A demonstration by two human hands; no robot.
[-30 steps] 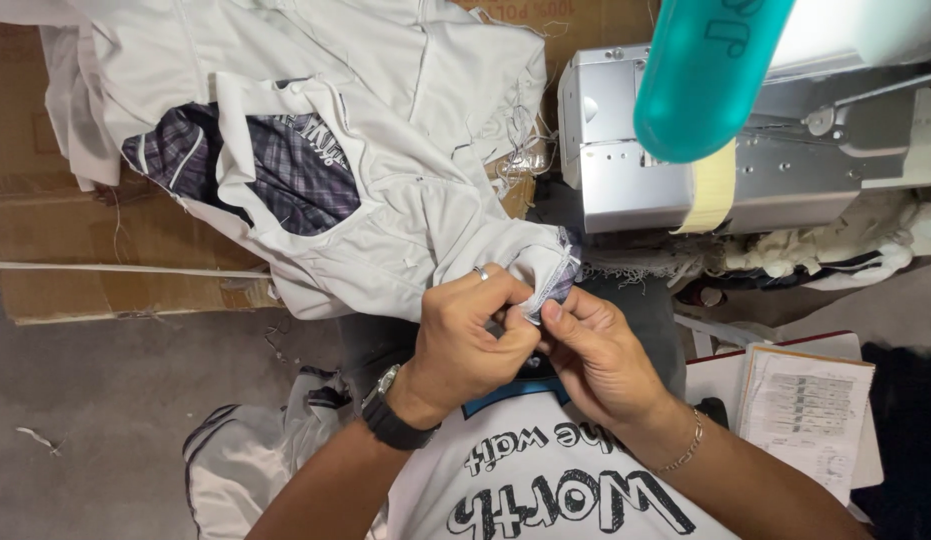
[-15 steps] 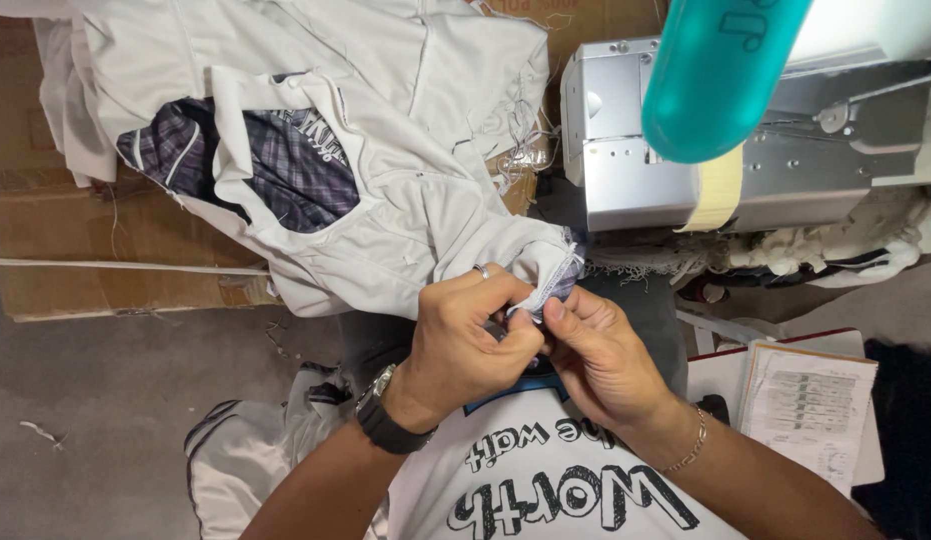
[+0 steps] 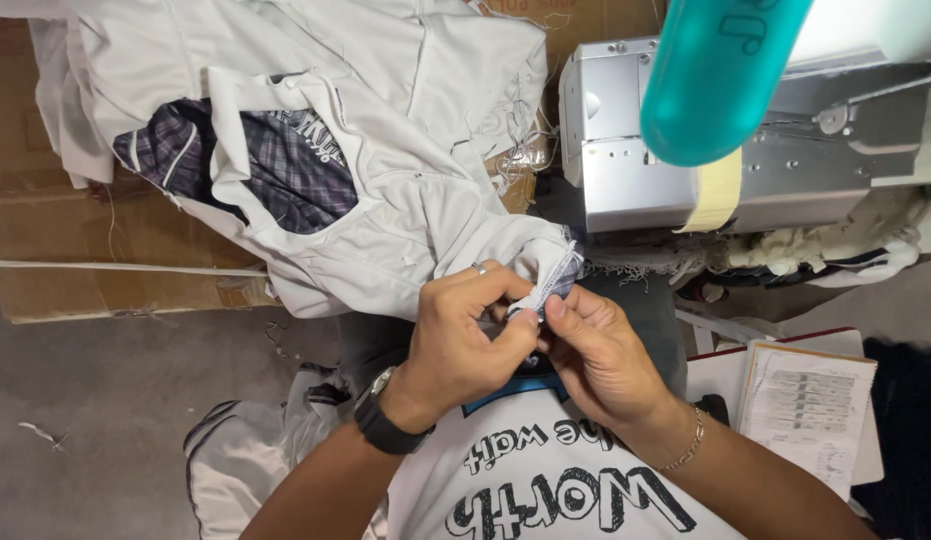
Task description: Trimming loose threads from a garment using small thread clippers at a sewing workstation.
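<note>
Cloth fills the far left of the scene: a white garment with a dark plaid lining, draped over cardboard boxes, one corner pulled near. The left hand and right hand pinch that corner, a small striped tag, fingers closed tight on it. It looks light, soft and limp, best held at the seam edge. Fingertips hide the tag's lower part; a teal cylinder masks part of the grey sewing machine.
</note>
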